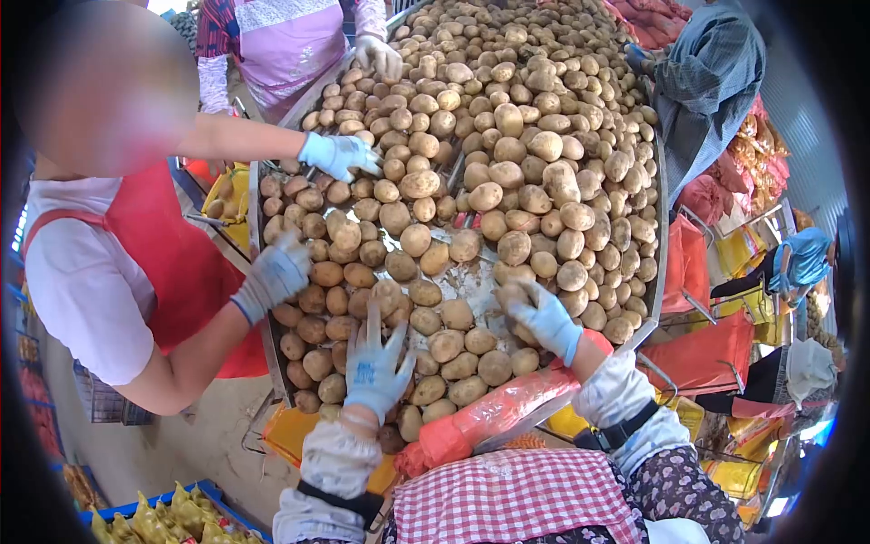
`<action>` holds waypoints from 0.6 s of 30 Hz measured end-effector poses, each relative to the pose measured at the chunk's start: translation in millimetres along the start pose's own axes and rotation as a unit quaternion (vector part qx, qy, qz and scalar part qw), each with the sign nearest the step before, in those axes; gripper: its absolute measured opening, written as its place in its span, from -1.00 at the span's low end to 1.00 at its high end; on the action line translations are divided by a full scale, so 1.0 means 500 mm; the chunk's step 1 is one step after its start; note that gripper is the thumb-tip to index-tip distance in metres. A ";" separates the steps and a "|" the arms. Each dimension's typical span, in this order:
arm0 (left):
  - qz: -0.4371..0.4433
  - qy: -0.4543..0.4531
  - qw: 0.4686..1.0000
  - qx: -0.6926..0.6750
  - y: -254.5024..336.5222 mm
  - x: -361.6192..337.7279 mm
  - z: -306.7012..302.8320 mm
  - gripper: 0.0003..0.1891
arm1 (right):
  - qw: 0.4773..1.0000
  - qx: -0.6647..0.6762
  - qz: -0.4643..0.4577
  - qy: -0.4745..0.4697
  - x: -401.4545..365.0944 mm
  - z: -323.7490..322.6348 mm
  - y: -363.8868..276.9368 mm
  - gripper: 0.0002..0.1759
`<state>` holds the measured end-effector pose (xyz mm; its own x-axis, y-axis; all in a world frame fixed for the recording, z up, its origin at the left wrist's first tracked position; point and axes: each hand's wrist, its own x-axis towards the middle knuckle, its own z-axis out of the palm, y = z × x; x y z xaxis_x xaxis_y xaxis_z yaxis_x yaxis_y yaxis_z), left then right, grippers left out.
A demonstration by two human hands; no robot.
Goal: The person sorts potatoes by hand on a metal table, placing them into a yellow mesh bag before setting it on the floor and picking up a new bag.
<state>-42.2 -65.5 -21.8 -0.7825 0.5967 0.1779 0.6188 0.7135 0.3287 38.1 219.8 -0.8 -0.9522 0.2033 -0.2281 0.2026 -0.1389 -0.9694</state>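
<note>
A sorting table with a metal rim (664,227) carries a deep heap of brown potatoes (513,247). My left hand (373,367), in a pale blue and white glove, lies over the potatoes near the front with its fingers spread. Farther right, my gloved right hand (546,319) curls its fingers around a potato (514,294), which is partly hidden and slightly blurred. Between my hands a patch of dusty white tabletop (467,283) shows, with loose potatoes below it. A red plastic roll (498,410) lies along the near edge, below my right hand.
At the left, a person in a red apron (172,245) reaches two gloved hands over the heap. A person in a purple apron (288,54) stands behind, one glove on the rim. Red sacks (684,267) hang at the right. A blue crate (213,494) holds filled yellow bags.
</note>
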 end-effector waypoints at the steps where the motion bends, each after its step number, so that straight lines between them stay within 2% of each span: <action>1: 0.010 -0.029 0.999 0.031 -0.004 -0.030 -0.009 -0.43 | 0.976 -0.213 0.037 0.000 -0.018 0.007 -0.014 -0.40; 2: 0.023 -0.061 0.996 0.062 -0.004 -0.043 -0.021 -0.48 | 0.907 -0.415 0.073 0.004 -0.036 0.011 -0.015 -0.36; 3: 0.026 -0.059 0.996 0.063 0.015 -0.022 -0.054 -0.48 | 0.876 -0.478 0.069 -0.014 -0.044 0.031 -0.004 -0.35; 4: -0.050 -0.200 0.978 0.045 0.037 0.002 -0.087 -0.50 | 0.839 -0.538 0.067 -0.033 -0.044 0.058 0.005 -0.35; 5: -0.126 -0.337 0.933 0.025 0.056 0.025 -0.106 -0.52 | 0.843 -0.526 0.079 -0.072 -0.042 0.076 -0.023 -0.38; 6: -0.123 -0.336 0.933 0.026 0.057 0.042 -0.094 -0.52 | 0.844 -0.526 0.079 -0.069 -0.043 0.073 -0.038 -0.38; 7: -0.044 -0.175 0.983 -0.019 0.050 0.062 -0.069 -0.54 | 0.894 -0.421 0.134 -0.076 -0.039 0.071 -0.049 -0.38; 8: 0.040 -0.010 0.997 -0.062 0.042 0.085 -0.047 -0.55 | 0.930 -0.307 0.187 -0.081 -0.037 0.071 -0.053 -0.38; 9: 0.087 0.027 0.996 -0.019 0.050 0.124 -0.030 -0.54 | 0.985 -0.166 0.024 -0.029 -0.025 0.045 0.050 -0.39; 10: 0.133 0.066 0.989 0.024 0.060 0.171 -0.011 -0.53 | 0.985 -0.167 0.023 -0.026 -0.031 0.040 0.032 -0.39; 11: 0.126 0.053 0.989 0.055 0.051 0.211 0.038 -0.51 | 0.996 0.034 0.081 -0.019 -0.045 0.037 0.000 -0.38; 12: 0.120 0.038 0.988 0.084 0.050 0.246 0.077 -0.49 | 0.963 0.234 0.135 -0.009 -0.056 0.029 -0.017 -0.36; 13: 0.088 -0.021 0.987 0.133 0.071 0.273 0.076 -0.47 | 0.935 0.308 0.141 -0.102 -0.051 -0.014 0.026 -0.30; 14: 0.058 -0.081 0.979 0.180 0.094 0.292 0.076 -0.44 | 0.936 0.309 0.140 -0.090 -0.059 -0.022 0.019 -0.30; 15: 0.072 -0.032 0.973 0.219 0.098 0.304 0.102 -0.48 | 0.911 0.374 0.152 -0.089 -0.064 -0.025 0.006 -0.29; 16: 0.081 -0.035 0.973 0.214 0.096 0.313 0.134 -0.48 | 0.879 0.438 0.163 -0.089 -0.070 -0.024 0.001 -0.27; 17: 0.062 -0.047 0.975 0.209 0.103 0.323 0.135 -0.50 | 0.882 0.438 0.173 -0.029 -0.074 -0.024 0.004 -0.20; 18: 0.040 -0.057 0.976 0.207 0.104 0.328 0.131 -0.52 | 0.882 0.439 0.172 -0.029 -0.082 -0.028 -0.001 -0.20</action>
<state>-133.8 93.5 -36.5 -0.7323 0.6767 0.0761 0.6711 0.7361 -0.0883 80.3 225.0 7.6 -0.8842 -0.0426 -0.4651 0.2502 -0.8841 -0.3948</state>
